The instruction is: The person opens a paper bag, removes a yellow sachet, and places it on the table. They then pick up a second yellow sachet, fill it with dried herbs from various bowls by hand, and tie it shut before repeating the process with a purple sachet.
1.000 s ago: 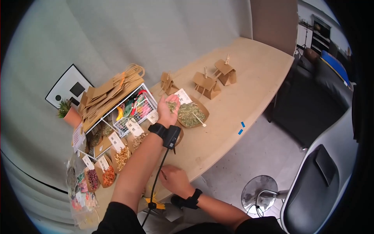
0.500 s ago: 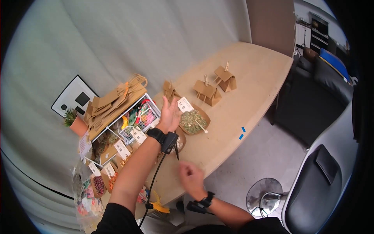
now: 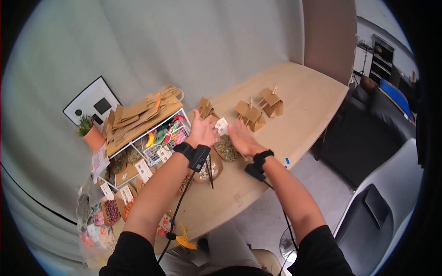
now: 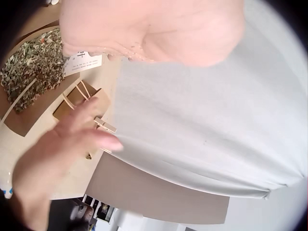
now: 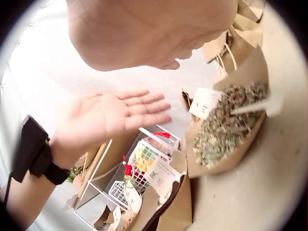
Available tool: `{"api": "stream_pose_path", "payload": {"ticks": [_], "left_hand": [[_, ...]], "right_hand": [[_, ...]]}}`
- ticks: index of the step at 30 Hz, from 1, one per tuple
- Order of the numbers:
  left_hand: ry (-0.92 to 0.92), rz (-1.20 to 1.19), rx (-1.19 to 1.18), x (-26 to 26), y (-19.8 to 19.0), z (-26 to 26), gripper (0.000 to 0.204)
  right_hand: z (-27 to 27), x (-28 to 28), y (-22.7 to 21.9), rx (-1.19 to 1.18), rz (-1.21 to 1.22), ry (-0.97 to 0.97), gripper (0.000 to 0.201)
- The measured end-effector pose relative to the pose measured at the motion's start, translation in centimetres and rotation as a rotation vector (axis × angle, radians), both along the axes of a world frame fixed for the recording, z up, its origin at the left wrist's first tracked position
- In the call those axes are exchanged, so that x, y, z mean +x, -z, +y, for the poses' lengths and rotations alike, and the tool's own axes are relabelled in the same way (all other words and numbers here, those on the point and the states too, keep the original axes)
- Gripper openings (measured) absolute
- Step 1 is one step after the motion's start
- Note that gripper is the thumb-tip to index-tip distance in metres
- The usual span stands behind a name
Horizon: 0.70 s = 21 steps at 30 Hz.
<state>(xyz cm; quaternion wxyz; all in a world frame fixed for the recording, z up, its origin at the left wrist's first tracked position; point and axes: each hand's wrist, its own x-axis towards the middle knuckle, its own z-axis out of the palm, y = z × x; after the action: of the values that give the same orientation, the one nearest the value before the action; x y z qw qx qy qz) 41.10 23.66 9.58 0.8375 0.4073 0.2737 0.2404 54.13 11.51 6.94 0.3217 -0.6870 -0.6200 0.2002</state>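
Apparently, the left hand (image 3: pixel 202 132) was held palm up, its straight fingers gripping nothing visible, perhaps to expose the palm. The right hand (image 3: pixel 244 139) hovered opposite, its fingers extended, slightly apart and seemingly unburdened. Near both sat the brown paper tray (image 4: pixel 33 115) of dried green herbs (image 3: pixel 227 148), its white rectangular card (image 3: pixel 221 126) probably placed for labelling. Pale wooden clothespins (image 3: pixel 275 88) likely secured the folded brown paper bags (image 3: pixel 272 105) behind.

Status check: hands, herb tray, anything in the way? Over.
Left hand open, fingers extended. Right hand open beside it, blurred. Herb tray loaded; pale stick lying across herbs, card at one end.
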Motion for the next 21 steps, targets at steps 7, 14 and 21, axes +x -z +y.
{"api": "stream_pose_path", "payload": {"ticks": [7,14,21], "left_hand": [[0.021,-0.201,-0.248,1.5,0.0,-1.3,0.101],[0.087,-0.194,-0.081,1.5,0.1,-1.1,0.098],[0.093,-0.215,0.022,-1.7,-2.5,-1.9,0.105]], "right_hand": [[0.5,-1.8,0.5,0.004,0.162,-0.146,0.076],[-0.7,-3.5,-4.8,0.486,0.325,-0.244,0.068],[0.1,0.2,-3.7,0.229,-0.08,0.097,0.064]]}}
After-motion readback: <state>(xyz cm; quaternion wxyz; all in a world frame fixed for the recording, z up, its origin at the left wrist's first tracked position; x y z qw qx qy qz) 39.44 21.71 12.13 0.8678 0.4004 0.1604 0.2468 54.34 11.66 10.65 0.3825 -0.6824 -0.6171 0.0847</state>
